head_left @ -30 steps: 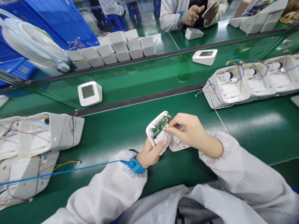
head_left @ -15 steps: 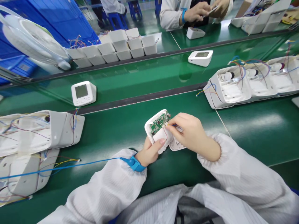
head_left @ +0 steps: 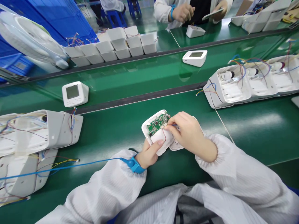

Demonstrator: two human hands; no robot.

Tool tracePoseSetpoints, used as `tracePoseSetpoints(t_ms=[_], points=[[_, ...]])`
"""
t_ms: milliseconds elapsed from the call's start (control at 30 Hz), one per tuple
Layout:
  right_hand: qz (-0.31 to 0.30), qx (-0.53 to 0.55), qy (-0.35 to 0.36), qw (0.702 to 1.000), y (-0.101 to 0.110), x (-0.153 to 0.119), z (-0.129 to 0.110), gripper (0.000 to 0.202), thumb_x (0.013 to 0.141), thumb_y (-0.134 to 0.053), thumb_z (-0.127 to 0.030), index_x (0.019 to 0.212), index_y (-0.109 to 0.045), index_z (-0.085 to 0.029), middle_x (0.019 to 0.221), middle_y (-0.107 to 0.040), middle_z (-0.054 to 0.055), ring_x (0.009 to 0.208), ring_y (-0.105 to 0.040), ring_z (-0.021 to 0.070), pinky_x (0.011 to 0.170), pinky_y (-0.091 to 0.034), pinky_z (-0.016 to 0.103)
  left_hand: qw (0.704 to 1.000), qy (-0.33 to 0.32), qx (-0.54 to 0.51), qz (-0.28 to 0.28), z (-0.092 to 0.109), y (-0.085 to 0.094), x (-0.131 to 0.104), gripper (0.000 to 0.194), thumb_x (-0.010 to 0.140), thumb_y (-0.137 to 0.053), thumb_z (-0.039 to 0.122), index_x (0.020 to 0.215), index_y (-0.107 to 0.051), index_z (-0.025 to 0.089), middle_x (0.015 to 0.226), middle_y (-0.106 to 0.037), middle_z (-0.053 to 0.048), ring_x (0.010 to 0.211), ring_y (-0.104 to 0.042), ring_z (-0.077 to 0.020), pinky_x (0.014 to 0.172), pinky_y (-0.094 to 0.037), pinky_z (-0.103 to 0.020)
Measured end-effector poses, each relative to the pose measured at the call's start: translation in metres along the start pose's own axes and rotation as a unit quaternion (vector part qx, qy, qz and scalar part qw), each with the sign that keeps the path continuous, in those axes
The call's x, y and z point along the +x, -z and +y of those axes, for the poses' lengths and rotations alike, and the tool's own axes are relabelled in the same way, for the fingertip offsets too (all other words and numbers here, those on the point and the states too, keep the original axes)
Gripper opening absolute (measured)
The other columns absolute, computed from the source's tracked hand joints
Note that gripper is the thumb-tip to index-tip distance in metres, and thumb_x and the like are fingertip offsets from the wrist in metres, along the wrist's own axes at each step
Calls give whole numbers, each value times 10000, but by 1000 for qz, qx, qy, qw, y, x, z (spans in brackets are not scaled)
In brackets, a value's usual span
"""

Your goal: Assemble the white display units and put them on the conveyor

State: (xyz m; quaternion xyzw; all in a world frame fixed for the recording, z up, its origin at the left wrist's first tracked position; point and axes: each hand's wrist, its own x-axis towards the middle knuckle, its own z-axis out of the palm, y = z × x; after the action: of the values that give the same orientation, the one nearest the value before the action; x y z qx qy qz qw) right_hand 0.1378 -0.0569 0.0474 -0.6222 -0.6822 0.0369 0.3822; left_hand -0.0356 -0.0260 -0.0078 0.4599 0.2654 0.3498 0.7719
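My left hand (head_left: 149,154) is closed around the lower edge of a white plastic front cover (head_left: 145,124), thumb on top. Inside the cover lies a green circuit board (head_left: 157,123), with a thin red wire (head_left: 164,134) curving below it. My right hand (head_left: 187,132) pinches a small wire connector at the board's right edge; the fingertips hide most of it. Partly behind that hand a second white housing part (head_left: 175,145) sits against the cover. A blue wrist strap (head_left: 136,165) is on my left wrist.
White housings with loose wires stand at left (head_left: 63,130) and at right (head_left: 230,84). Two white monitors with screens (head_left: 76,95) (head_left: 195,58) rest on the green belt. Across it are stacked housings (head_left: 116,43), a fan (head_left: 30,37) and a co-worker's hands (head_left: 184,13).
Both monitors on the belt have shifted left. The cover in my hands has moved slightly left, with the right hand still pinching at the board. The co-worker's hands have moved apart.
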Motion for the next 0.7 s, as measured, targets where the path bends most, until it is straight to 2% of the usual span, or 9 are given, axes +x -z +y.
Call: tracePoseSetpoints(t_ms=[33, 100, 133, 200, 267, 367, 500, 633, 700], points=[[14, 4, 17, 1000, 2, 2, 4, 191, 919, -637, -375, 937, -634, -184, 900, -670, 63, 866, -614, 223, 763, -498, 367, 1000, 12, -11, -7, 1, 0, 0, 579, 780, -731, 424, 1301, -604, 206, 1205, -708, -91, 1163, -636, -336, 1083, -443, -526], [12, 16, 80, 997, 6, 6, 13, 404, 898, -653, -439, 1194, -594, -171, 1160, -650, 121, 1087, -605, 255, 898, -519, 393, 999, 34, -28, -30, 4, 1, 1, 580, 762, -749, 405, 1287, -614, 199, 1184, -718, -92, 1141, -648, -342, 1064, -458, -529], [-6, 22, 115, 993, 8, 8, 17, 483, 912, -630, -442, 1300, -541, -169, 1267, -612, 137, 1173, -581, 255, 954, -513, 393, 998, 43, -32, -40, 5, 2, 2, 581, 754, -757, 394, 1282, -618, 197, 1180, -719, -92, 1140, -649, -345, 1061, -460, -528], [-49, 20, 165, 985, 12, 11, 22, 502, 960, -555, -419, 1388, -483, -168, 1341, -584, 139, 1213, -579, 238, 982, -518, 374, 997, 51, -36, -49, 7, 2, 2, 588, 745, -765, 376, 1284, -615, 195, 1173, -722, -91, 1139, -650, -347, 1059, -462, -526], [-54, -5, 185, 981, 14, 11, 23, 476, 987, -498, -427, 1365, -514, -139, 1279, -634, 142, 1128, -635, 232, 916, -547, 356, 996, 60, -41, -49, 9, 2, 3, 610, 744, -762, 375, 1302, -600, 189, 1155, -728, -94, 1124, -658, -351, 1049, -470, -528], [-14, -67, 198, 978, 12, 9, 19, 505, 992, -460, -485, 1286, -579, -92, 1183, -690, 149, 965, -693, 226, 753, -559, 328, 995, 79, -51, -46, 10, 1, 2, 642, 740, -758, 395, 1317, -585, 172, 1115, -740, -104, 1108, -664, -359, 1024, -489, -528], [18, -105, 193, 975, 9, 7, 17, 496, 998, -450, -497, 1252, -617, -105, 1119, -725, 127, 828, -705, 188, 662, -524, 296, 994, 81, -57, -39, 13, -2, 1, 662, 727, -766, 413, 1314, -583, 167, 1112, -741, -106, 1106, -665, -354, 1012, -501, -511], [-8, -16, 141, 990, 10, 8, 21, 447, 957, -541, -498, 1249, -625, -171, 1137, -721, 90, 917, -698, 189, 760, -547, 296, 996, 58, -24, -58, 13, -3, 5, 655, 735, -750, 475, 1286, -601, 154, 1112, -738, -117, 1119, -657, -362, 1024, -486, -519], [-22, 57, 87, 994, 14, 9, 23, 472, 902, -624, -515, 1261, -608, -208, 1111, -718, 64, 903, -688, 183, 782, -555, 303, 998, 1, 6, -59, 13, 0, 12, 677, 730, -723, 578, 1254, -628, 159, 1141, -729, -123, 1134, -648, -361, 1021, -490, -505]])
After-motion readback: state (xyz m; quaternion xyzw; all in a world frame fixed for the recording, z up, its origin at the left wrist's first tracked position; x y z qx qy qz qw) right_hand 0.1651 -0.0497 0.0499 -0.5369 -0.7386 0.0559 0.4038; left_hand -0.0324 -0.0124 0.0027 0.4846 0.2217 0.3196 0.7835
